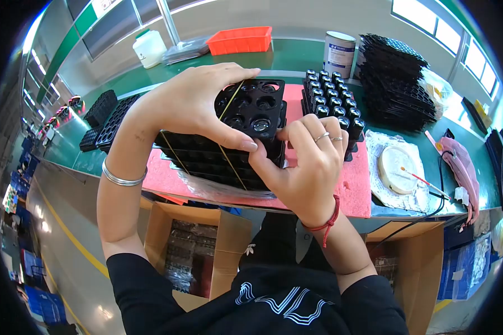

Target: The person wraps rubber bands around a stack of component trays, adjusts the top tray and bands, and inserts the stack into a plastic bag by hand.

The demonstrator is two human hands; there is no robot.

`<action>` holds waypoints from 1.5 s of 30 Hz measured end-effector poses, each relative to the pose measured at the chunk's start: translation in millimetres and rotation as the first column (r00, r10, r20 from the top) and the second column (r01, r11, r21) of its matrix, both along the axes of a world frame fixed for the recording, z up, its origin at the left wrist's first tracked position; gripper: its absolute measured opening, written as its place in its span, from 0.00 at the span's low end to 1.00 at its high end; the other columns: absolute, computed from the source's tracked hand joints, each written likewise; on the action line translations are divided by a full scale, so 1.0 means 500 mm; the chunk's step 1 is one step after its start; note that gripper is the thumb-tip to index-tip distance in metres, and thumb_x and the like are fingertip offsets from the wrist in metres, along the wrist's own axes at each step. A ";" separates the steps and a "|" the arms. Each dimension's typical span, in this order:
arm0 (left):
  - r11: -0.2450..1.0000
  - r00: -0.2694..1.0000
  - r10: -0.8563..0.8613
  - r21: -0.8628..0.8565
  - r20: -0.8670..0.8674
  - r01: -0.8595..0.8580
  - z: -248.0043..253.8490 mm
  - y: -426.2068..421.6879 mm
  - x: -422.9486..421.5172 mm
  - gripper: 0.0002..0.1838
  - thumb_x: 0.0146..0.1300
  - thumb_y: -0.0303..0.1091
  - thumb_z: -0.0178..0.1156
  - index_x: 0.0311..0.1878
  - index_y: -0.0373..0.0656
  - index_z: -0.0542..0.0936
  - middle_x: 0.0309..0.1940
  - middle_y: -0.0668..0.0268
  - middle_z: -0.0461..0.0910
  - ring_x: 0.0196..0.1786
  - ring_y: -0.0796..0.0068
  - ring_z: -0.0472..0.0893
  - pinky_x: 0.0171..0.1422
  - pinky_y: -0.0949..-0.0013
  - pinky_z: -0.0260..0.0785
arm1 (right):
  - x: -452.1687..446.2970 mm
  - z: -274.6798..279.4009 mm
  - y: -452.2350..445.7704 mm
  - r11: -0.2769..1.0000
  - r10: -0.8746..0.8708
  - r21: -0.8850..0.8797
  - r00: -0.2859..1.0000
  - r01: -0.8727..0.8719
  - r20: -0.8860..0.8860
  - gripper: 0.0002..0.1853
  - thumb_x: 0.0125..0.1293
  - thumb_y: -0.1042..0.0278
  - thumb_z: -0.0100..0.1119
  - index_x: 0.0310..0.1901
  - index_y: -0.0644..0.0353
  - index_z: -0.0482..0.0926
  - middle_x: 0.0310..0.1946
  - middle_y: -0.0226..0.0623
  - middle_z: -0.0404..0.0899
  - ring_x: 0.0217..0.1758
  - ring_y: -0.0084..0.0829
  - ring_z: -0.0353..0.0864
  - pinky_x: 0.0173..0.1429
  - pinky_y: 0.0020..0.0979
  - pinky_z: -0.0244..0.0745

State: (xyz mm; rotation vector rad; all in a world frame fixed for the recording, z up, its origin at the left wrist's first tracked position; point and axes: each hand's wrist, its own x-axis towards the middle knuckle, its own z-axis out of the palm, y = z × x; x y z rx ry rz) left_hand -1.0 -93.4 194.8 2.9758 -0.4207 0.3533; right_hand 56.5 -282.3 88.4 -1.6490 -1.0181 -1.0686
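Green worktop point(294, 49) extends along a pale wall, with a red bin point(239, 41), a white jar point(150, 49) and a metal can point(339, 54) set toward its rear. Centrally, a pink mat point(354, 190) supports a stack of black trays point(198, 159). Yellow bands point(231, 100) cross the stack; the top tray point(255, 100) has round pockets, and a glossy round part is visible in the pocket nearest the right hand point(310, 162). Left hand point(190, 100): opened wide, fingers extended over the top tray, thumb tip at its near edge. Right hand: partly closed, fingers curled, thumb and index finger brought together on the near right corner of the top tray. Whether a band is caught between these fingertips cannot be determined. Beside the stack, a separate rack point(350, 148) carries upright cylinders point(334, 101) with shiny tops. The operation in hand is judged to be steadying or adjusting the tray corner. Any further adjustment calls for level support from the left hand and light, controlled pressure from the right, with the tray edges kept aligned and the bands clear of the pockets.
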 end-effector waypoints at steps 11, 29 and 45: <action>0.999 1.000 -0.010 -0.046 0.015 0.011 0.001 -0.007 -0.003 0.49 0.34 0.51 0.74 0.63 0.37 0.72 0.56 0.52 0.76 0.59 0.55 0.75 0.67 0.61 0.63 | 0.047 0.004 -0.033 0.946 0.322 0.063 0.915 -0.316 -0.242 0.04 0.55 0.74 0.64 0.28 0.65 0.80 0.22 0.32 0.75 0.24 0.24 0.70 0.33 0.27 0.63; 1.000 0.998 -0.014 -0.008 0.056 0.014 -0.001 -0.003 0.004 0.48 0.35 0.58 0.71 0.59 0.34 0.74 0.53 0.51 0.77 0.56 0.53 0.77 0.64 0.62 0.67 | 0.083 0.025 -0.025 0.955 0.234 -0.157 0.965 -0.251 -0.122 0.07 0.51 0.72 0.69 0.33 0.61 0.87 0.22 0.33 0.74 0.26 0.28 0.72 0.34 0.29 0.64; 1.000 1.000 0.004 -0.024 0.025 -0.003 0.001 -0.007 0.000 0.48 0.34 0.54 0.73 0.60 0.36 0.73 0.54 0.52 0.77 0.58 0.54 0.76 0.66 0.61 0.65 | 0.104 -0.005 -0.010 0.934 0.318 -0.075 0.908 -0.350 -0.271 0.13 0.58 0.79 0.59 0.46 0.66 0.83 0.25 0.38 0.73 0.26 0.26 0.72 0.31 0.26 0.66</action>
